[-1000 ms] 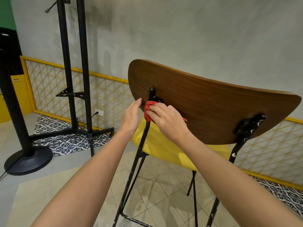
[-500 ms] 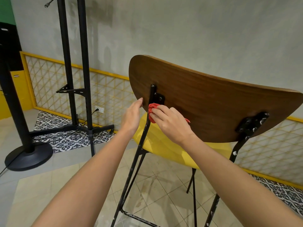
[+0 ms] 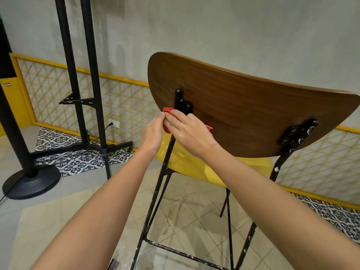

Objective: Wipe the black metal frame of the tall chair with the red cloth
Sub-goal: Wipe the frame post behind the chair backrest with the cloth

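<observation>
Ideally the right hand (image 3: 191, 132), gripping the red cloth (image 3: 167, 110), should wrap the black metal frame (image 3: 164, 164) and slide toward six o'clock; whether the left hand (image 3: 153, 132) pinches the cloth, I cannot tell.

Café or bar-type commercial interior, indicated by the fittings: a tall chair (image 3: 163, 172) with wooden backrest (image 3: 253, 114) and yellow seat (image 3: 194, 168), a grey cement-finish wall (image 3: 214, 32), a yellow lattice panel (image 3: 48, 90) along its base, patterned black-and-white floor tiles (image 3: 81, 160), and black floor stands (image 3: 29, 182) near a wall socket (image 3: 114, 124).
</observation>
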A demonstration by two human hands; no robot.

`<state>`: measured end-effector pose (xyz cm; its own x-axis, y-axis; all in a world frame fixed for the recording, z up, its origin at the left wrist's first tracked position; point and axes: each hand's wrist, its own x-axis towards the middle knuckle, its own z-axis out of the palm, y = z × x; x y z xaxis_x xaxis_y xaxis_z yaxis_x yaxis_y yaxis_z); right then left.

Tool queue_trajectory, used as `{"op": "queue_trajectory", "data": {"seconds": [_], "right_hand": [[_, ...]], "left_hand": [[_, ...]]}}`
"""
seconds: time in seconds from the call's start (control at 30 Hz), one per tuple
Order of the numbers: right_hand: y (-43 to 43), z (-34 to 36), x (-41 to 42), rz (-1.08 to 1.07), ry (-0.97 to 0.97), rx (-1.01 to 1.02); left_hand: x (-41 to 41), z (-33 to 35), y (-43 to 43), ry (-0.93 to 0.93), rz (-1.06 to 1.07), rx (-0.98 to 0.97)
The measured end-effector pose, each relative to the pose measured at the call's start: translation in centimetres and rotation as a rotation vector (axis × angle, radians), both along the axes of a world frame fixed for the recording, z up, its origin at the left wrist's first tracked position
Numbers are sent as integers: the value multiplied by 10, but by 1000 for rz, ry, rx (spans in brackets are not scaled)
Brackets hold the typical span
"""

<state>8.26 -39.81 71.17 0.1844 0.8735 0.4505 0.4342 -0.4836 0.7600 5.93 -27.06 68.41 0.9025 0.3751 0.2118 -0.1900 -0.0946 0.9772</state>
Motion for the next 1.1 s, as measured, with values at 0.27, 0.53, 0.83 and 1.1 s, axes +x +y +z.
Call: {"op": "queue_trajectory", "data": {"seconds": [0.27, 0.53, 0.83, 1.1], "right_hand": [[-4, -28, 0, -119, 51, -210], [-4, -4, 5, -19, 6, -69], [0, -11, 3, -75, 53, -171], [-3, 45, -5, 103, 42, 153]], "left_hand": [[-4, -2, 7, -10, -18, -28], [-3, -1, 9, -33, -5, -20], [-6, 4, 9, -9, -2, -40], [-8, 27, 7, -114, 63, -54]]}}
